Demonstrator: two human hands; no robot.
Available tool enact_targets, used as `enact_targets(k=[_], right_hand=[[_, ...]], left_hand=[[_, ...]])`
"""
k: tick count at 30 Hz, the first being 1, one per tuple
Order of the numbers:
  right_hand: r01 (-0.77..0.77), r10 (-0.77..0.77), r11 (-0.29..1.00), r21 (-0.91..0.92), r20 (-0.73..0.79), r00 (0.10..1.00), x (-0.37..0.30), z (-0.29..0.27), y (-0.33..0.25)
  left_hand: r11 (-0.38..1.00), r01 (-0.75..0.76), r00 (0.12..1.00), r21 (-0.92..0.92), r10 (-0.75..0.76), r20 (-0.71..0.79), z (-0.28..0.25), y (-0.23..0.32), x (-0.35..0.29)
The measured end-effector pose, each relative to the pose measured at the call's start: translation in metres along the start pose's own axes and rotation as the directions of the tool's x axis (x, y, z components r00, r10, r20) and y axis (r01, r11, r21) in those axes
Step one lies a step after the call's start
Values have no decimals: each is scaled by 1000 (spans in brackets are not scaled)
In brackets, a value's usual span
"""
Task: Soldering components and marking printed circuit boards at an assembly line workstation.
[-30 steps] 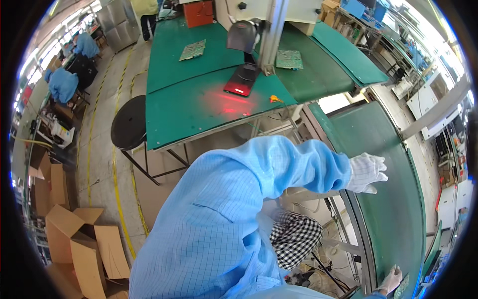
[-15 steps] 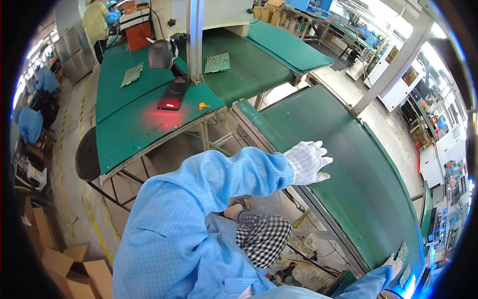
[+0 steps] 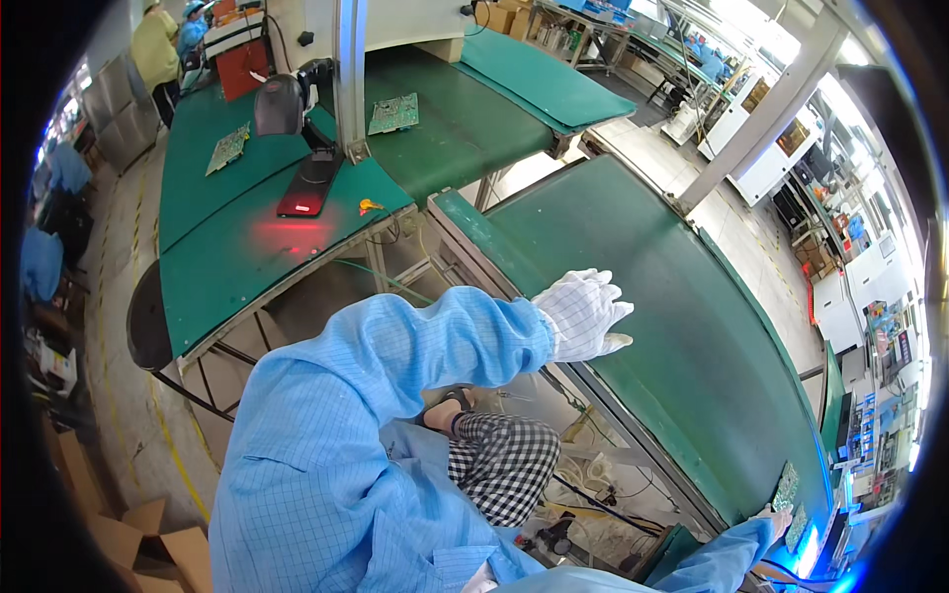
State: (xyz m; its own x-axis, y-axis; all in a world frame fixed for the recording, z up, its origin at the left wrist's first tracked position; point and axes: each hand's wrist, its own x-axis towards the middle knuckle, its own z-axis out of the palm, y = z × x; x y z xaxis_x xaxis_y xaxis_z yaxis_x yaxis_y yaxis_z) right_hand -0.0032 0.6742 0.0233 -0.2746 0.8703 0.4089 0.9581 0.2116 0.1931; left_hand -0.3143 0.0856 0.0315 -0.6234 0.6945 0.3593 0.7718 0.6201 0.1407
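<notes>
My left hand, in a white grid-patterned glove, reaches over the green conveyor belt near its left rail. Its fingers are stretched apart with nothing in them. At the lower right, my right hand has its fingers at the near end of a green circuit board and appears to grip it. Part of that hand is hidden by the blue sleeve and the distance. Just beyond it, a second circuit board lies close to the belt's far edge.
At the left, a green table carries a black scanner casting red light, a yellow object and a circuit board. Another board lies on the back belt. A metal post, black stool and cardboard boxes stand around.
The view has shifted, so the surroundings appear farther left and slightly higher. My left hand stays stretched over the belt, and my right hand remains at the same circuit board.
</notes>
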Motion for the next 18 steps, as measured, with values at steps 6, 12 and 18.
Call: enact_targets(k=[6,12,18], right_hand=[[26,-15,875,483,-27,1000,70,87,30],[295,-287,933,209,-67,956,85,104,51],[347,-386,901,-262,-112,916,3,17,-32]], left_hand=[[998,-54,989,43,60,-137,14,3,1],[999,-38,992,-7,36,-118,4,7,-1],[995,-46,985,-88,30,-170,-3,7,9]])
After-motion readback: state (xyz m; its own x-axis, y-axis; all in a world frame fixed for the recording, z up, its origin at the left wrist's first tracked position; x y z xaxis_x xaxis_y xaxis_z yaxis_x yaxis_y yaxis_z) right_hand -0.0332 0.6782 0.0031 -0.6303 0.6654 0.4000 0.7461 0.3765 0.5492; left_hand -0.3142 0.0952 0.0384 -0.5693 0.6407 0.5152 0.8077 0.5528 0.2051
